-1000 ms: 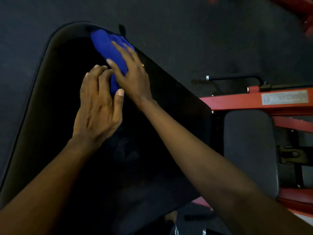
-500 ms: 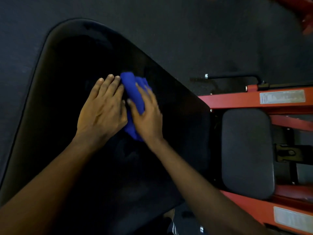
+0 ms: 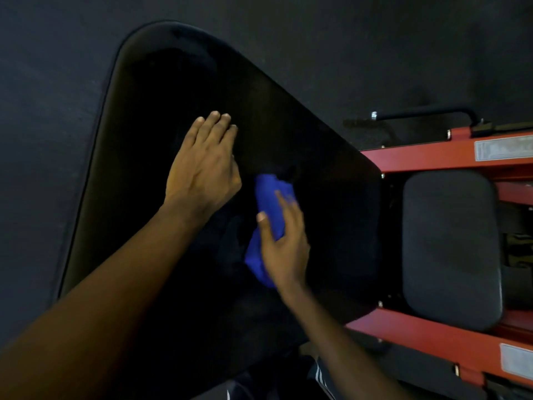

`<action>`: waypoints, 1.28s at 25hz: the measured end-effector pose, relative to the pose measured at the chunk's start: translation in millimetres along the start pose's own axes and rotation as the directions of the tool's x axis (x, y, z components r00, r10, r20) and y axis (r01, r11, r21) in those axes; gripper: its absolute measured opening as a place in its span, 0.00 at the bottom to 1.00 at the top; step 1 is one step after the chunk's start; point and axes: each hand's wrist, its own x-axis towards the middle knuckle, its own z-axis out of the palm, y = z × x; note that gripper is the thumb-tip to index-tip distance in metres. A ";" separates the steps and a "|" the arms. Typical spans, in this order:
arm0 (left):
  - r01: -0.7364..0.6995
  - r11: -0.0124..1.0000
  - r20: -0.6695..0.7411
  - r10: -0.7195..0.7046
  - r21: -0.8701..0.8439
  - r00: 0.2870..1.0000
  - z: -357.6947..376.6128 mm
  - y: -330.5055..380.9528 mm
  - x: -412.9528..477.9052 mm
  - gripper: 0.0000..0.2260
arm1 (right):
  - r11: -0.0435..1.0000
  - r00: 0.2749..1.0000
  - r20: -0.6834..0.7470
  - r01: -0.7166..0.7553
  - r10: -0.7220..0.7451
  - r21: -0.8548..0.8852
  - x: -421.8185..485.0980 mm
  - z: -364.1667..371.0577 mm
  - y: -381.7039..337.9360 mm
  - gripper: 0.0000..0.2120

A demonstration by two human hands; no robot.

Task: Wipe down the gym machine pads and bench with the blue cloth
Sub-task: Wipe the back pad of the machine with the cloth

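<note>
Right hand (image 3: 284,249) is pressing the blue cloth (image 3: 269,203) down onto the big black pad (image 3: 173,82). The fingers are lying fairly straight over the top and the thumb is resting along the cloth's left side, so it's more of a flat press than a fist. The fingertips are blurring a bit, so I can't tell finer detail. The cloth is bunching up, poking out past the fingertips and trailing back under the palm toward the wrist. It's sitting roughly mid-pad, closer to the right edge.

Left hand (image 3: 204,168) is lying flat on the same pad just left of the cloth, not touching it. Its fingers are together and stretched out, holding nothing. Both forearms are reaching in from the bottom of the view, bare.

The pad itself is looking glossy and dark, with rounded corners, and is tapering toward the far end. To its right a smaller grey pad (image 3: 450,249) is sitting between the rails of a red frame (image 3: 427,157), with a pale label (image 3: 504,150) on the upper rail and a black bar (image 3: 427,113) beyond it. Dark floor (image 3: 57,53) is running all around.
</note>
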 end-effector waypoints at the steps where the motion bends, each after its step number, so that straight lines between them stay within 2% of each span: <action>1: -0.018 1.000 0.026 0.018 -0.007 1.000 -3.1 -3.2 -2.1 0.28 | 0.994 0.991 0.079 0.107 -0.108 0.021 -32.3 2.1 -12.6 0.24; 3: -0.050 0.998 0.042 0.049 0.042 0.998 -11.9 -15.1 -15.8 0.28 | 0.970 0.957 0.159 0.240 -0.244 0.044 -50.1 -3.0 -13.8 0.24; 5: -0.061 0.992 0.036 0.058 0.111 0.998 -23.2 -35.3 -38.7 0.27 | 0.959 0.952 0.120 0.283 -0.280 -0.004 -22.0 -7.7 8.5 0.24; 6: -0.053 0.990 0.024 0.050 0.133 0.998 -29.2 -47.1 -50.0 0.27 | 0.976 0.974 0.080 0.215 -0.212 -0.022 -1.0 -8.0 19.9 0.24; 8: 0.006 0.991 -0.030 -0.002 0.133 1.000 -38.9 -68.3 -67.8 0.29 | 0.998 0.998 -0.016 -0.067 0.067 0.001 53.5 -6.0 33.0 0.24; 10: 0.083 0.994 -0.076 -0.078 0.072 0.994 -41.5 -79.6 -79.0 0.31 | 0.948 0.943 -0.095 -0.316 0.319 0.047 98.1 -4.3 16.8 0.25; 11: 0.117 0.993 -0.101 -0.115 0.011 0.988 -39.9 -81.3 -82.2 0.31 | 0.946 0.940 -0.105 -0.320 0.323 0.044 104.3 1.9 -2.7 0.24; 12: 0.162 0.984 -0.129 -0.171 -0.072 0.977 -39.4 -81.1 -83.8 0.30 | 0.973 0.969 -0.079 -0.231 0.232 0.018 100.2 11.2 -24.9 0.24; 13: 0.224 0.960 -0.142 -0.249 -0.170 0.958 -40.0 -79.9 -83.7 0.28 | 0.999 0.998 -0.029 -0.054 0.054 0.002 86.4 20.0 -50.4 0.24; 14: 0.293 0.919 -0.134 -0.336 -0.262 0.932 -41.4 -78.7 -81.4 0.27 | 0.989 0.988 0.049 0.147 -0.147 -0.004 68.7 25.9 -75.2 0.24; 15: 0.354 0.876 -0.110 -0.407 -0.328 0.907 -42.8 -78.2 -80.7 0.26 | 0.947 0.938 0.137 0.321 -0.319 0.010 53.8 32.1 -91.0 0.24; 16: 0.387 0.847 -0.089 -0.445 -0.363 0.891 -44.0 -76.8 -81.0 0.26 | 0.901 0.884 0.192 0.434 -0.427 0.007 53.2 37.4 -99.6 0.24; 17: 0.389 0.839 -0.087 -0.451 -0.382 0.888 -43.8 -75.0 -82.2 0.26 | 0.879 0.867 0.169 0.478 -0.469 -0.010 69.6 41.7 -106.6 0.24; 18: 0.368 0.843 -0.094 -0.435 -0.393 0.895 -44.1 -74.8 -83.7 0.26 | 0.902 0.896 0.117 0.432 -0.429 -0.002 97.4 48.3 -117.0 0.24; 20: 0.344 0.845 -0.105 -0.418 -0.409 0.903 -44.4 -75.5 -84.5 0.26 | 0.967 0.966 0.041 0.255 -0.256 0.029 161.2 62.3 -145.0 0.23; 22: 0.356 0.836 -0.088 -0.427 -0.419 0.900 -43.9 -76.3 -84.2 0.26 | 0.992 0.992 0.014 0.123 -0.123 0.011 205.5 66.9 -166.8 0.23; 23: 0.369 0.820 -0.078 -0.443 -0.438 0.893 -45.2 -76.9 -84.4 0.26 | 0.992 0.992 0.012 0.125 -0.125 0.014 205.2 68.4 -173.4 0.22; 24: 0.374 0.799 -0.070 -0.457 -0.471 0.887 -46.2 -76.6 -84.6 0.25 | 0.985 0.986 0.012 0.165 -0.166 0.040 189.6 68.1 -175.2 0.22; 26: 0.370 0.739 -0.046 -0.475 -0.563 0.879 -48.1 -76.8 -84.7 0.25 | 0.936 0.936 0.052 0.344 -0.349 0.075 117.1 57.5 -162.3 0.21; 28: 0.348 0.673 -0.028 -0.480 -0.653 0.877 -49.6 -80.0 -86.1 0.25 | 0.848 0.811 0.254 0.520 -0.527 0.100 28.6 40.9 -135.0 0.22; 29: 0.331 0.641 -0.025 -0.480 -0.692 0.877 -49.7 -82.1 -86.4 0.25 | 0.805 0.752 0.307 0.585 -0.583 0.096 5.9 35.2 -124.2 0.22; 30: 0.317 0.613 -0.025 -0.482 -0.723 0.876 -49.8 -83.3 -86.8 0.25 | 0.781 0.730 0.306 0.618 -0.611 0.087 9.5 34.6 -118.4 0.23; 31: 0.306 0.597 -0.029 -0.485 -0.741 0.874 -49.8 -83.4 -87.5 0.26 | 0.792 0.756 0.264 0.607 -0.599 0.060 30.5 38.1 -119.6 0.22; 32: 0.297 0.592 -0.037 -0.485 -0.749 0.874 -50.2 -83.0 -88.5 0.26 | 0.837 0.819 0.192 0.546 -0.542 0.036 59.8 46.0 -127.1 0.22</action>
